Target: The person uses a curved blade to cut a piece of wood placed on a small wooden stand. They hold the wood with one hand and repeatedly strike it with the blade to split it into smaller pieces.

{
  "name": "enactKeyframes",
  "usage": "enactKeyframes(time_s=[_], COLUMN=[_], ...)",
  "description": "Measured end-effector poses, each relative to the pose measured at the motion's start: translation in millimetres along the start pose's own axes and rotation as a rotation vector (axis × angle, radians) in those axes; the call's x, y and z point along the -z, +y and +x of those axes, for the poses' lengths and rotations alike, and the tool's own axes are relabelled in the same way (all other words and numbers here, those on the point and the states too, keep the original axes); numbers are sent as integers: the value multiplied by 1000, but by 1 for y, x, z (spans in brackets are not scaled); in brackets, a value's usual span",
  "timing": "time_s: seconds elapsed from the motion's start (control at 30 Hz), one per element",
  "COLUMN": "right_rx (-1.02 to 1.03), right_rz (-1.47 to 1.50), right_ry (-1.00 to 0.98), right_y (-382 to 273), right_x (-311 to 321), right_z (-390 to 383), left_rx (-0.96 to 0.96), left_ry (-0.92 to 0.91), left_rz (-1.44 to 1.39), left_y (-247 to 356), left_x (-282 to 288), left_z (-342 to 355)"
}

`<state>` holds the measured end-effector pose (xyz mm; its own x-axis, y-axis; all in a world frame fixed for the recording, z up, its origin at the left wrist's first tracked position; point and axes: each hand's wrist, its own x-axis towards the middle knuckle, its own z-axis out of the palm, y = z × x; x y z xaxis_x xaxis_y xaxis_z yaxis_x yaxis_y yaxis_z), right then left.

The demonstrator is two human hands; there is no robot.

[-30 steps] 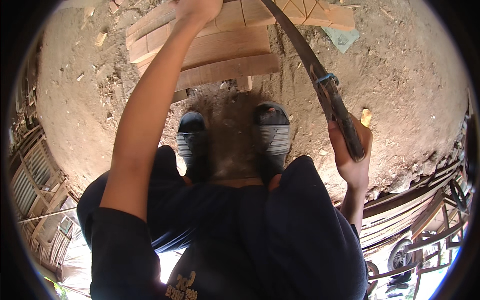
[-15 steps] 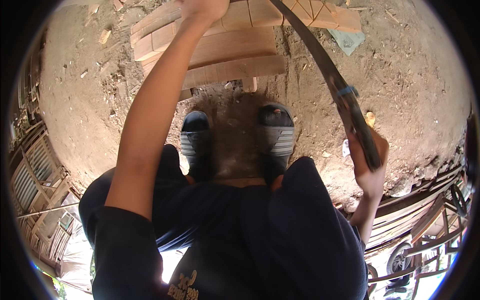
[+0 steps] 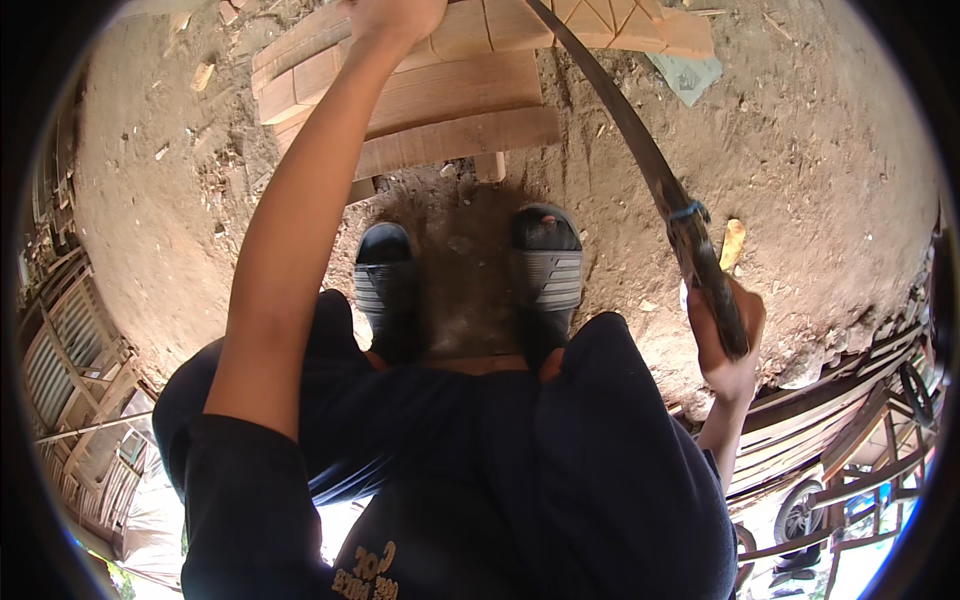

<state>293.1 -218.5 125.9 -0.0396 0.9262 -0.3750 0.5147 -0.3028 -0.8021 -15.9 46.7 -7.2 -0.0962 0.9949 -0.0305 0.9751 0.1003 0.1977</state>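
Note:
My right hand is closed on the lower end of a long, dark, bowed tool, its handle bound with a blue tie. The tool runs up past the top edge, so its far end is hidden. My left hand is at the top edge, over pale wooden pieces; its fingers are mostly hidden. Those include a curved piece marked with straight and crossed grooves and plainer boards beside it, low over the dirt ground.
My sandalled feet stand on dirt. A greenish plastic scrap and a yellowish piece lie nearby. Slatted structures line the left rim; stacked timber and a wheel are at lower right.
The tool and my right hand have shifted down and right since a second ago, drawing back slightly left in the last half second. The camera view has swayed slightly.

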Motion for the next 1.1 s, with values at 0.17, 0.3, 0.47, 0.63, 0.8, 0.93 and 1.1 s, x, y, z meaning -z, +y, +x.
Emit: enactKeyframes(time_s=[0.17, 0.3, 0.47, 0.63, 0.8, 0.93, 1.1], right_rx=[11, 36, -10, 50, 40, 105, 55], right_rz=[64, 25, 14, -32, -61, -109, -40], right_ry=[27, 32, 4, -27, -44, -36, -36], right_y=[-7, -10, -3, -14, -11, 17, 4], right_x=[-13, -16, -1, 0, 1, 4, -2], right_z=[7, 17, 4, 19, 23, -3, 42], left_rx=[-147, -309, -503, -601, -600, -603, -541], left_ry=[302, 169, 342, 259, 330, 472, 467], left_rz=[-163, -410, -170, -39, -88, -99, -74], left_y=[-3, 6, 10, 10, 3, 7, 7], left_x=[-2, 12, 5, 3, -5, -12, -19], left_z=[-10, -51, -61, -57, -54, -49, -49])
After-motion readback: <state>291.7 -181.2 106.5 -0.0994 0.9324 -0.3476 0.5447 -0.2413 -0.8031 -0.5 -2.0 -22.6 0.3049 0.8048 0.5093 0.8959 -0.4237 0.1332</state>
